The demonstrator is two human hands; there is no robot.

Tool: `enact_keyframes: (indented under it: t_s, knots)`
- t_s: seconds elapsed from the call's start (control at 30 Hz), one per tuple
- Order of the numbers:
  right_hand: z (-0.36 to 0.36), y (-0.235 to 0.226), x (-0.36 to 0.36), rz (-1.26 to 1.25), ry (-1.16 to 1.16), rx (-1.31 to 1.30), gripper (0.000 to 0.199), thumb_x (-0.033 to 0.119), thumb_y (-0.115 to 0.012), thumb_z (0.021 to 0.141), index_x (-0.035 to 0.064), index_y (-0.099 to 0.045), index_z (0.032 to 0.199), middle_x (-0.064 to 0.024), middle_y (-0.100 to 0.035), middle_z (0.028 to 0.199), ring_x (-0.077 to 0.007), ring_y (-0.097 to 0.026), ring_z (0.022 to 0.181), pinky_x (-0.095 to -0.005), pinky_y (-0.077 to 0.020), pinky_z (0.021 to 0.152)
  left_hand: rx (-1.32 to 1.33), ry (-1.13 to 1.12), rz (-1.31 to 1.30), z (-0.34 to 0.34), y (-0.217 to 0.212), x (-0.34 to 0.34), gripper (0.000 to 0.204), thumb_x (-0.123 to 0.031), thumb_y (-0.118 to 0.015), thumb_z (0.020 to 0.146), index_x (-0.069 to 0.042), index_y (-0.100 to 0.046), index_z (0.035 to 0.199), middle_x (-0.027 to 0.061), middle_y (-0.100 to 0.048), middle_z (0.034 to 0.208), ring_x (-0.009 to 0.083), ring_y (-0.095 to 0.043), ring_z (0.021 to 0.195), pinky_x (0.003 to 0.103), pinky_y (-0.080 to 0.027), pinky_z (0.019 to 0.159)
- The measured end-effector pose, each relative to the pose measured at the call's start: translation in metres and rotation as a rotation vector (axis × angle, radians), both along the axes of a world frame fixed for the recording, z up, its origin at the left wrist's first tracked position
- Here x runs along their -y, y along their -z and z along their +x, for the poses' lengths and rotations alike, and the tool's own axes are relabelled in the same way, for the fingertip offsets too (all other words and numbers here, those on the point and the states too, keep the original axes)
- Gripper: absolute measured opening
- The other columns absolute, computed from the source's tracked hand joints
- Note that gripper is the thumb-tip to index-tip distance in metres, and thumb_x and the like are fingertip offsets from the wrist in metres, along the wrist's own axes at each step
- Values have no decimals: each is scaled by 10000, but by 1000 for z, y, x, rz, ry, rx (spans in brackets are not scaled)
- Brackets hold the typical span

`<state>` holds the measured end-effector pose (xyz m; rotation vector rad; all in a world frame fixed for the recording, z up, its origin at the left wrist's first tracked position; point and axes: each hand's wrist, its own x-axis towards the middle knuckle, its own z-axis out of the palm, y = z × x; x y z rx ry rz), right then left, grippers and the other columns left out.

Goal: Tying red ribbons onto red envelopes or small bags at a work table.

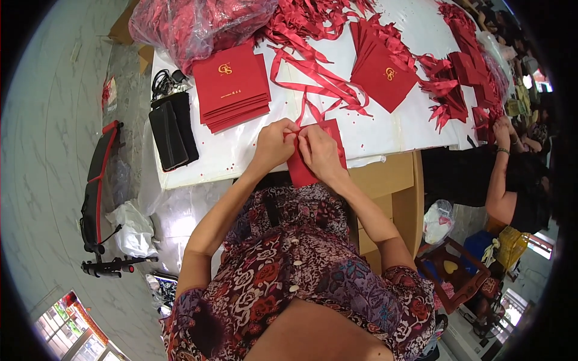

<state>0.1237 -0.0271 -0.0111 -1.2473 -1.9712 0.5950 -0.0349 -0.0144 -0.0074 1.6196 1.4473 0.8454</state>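
At the table's near edge, a flat red paper bag or envelope point(299, 171) lies under my two hands, partly overhanging the edge. My left hand point(276, 145) is closed in a pinch at its upper left part. Beside it, my right hand point(322, 153) is closed too, with the fingertips meeting the left ones. Both pinch a red ribbon point(309, 107) that runs up from the paper; the exact spot is hidden by the fingers. Just beyond, more loose ribbons point(316, 77) lie tangled on the table. A stack of red envelopes point(232, 81) with gold print sits to the left.
Fanned red envelopes with ribbons point(385, 75) lie right of centre. A plastic bag of red material point(198, 27) stands far left on the white table point(223, 147), near a black phone case point(169, 135). A co-worker's arm point(501, 168) reaches in at the right.
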Motion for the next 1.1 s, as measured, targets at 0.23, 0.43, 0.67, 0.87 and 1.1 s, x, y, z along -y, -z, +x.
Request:
enact_keyframes:
  t_s: [0.23,0.43,0.67,0.87,1.1]
  knots:
    - [6,-11,-2,-424,76,-277,152,87,-649,909,9,-582,1021,-161,-685,837,-306,-687,766,-385,-528,694,-9,-31,127,6,7,7,109,-32,-639,858,-6,-667,960,147,-709,806,248,-683,660,336,-532,628]
    - [31,-35,-24,-288,-61,-39,180,167,-619,943,24,-662,1044,-134,-682,895,-268,-671,802,-367,-514,719,-97,-13,273,7,-9,10,189,-80,-733,820,-33,-641,977,145,-671,852,295,-662,728,360,-508,645]
    - [48,-35,-69,-610,-381,154,225,213,-615,925,19,-725,956,-138,-704,811,-252,-676,780,-353,-514,733,-42,120,321,5,-15,18,160,-35,-710,829,-44,-637,971,129,-623,874,306,-635,780,367,-504,691]
    - [46,-16,-78,-726,-586,-196,195,157,-642,923,-10,-718,987,-65,-718,826,-99,-623,765,-283,-503,724,-62,180,356,2,-21,16,121,-11,-681,847,-36,-639,957,127,-597,898,320,-625,797,368,-503,697]
    - [27,13,-70,-690,-306,-186,205,181,-644,888,3,-739,920,-63,-713,766,-123,-633,697,-290,-499,653,-39,173,279,-1,-22,13,102,-3,-674,846,-25,-610,922,131,-584,855,319,-610,757,370,-489,672]
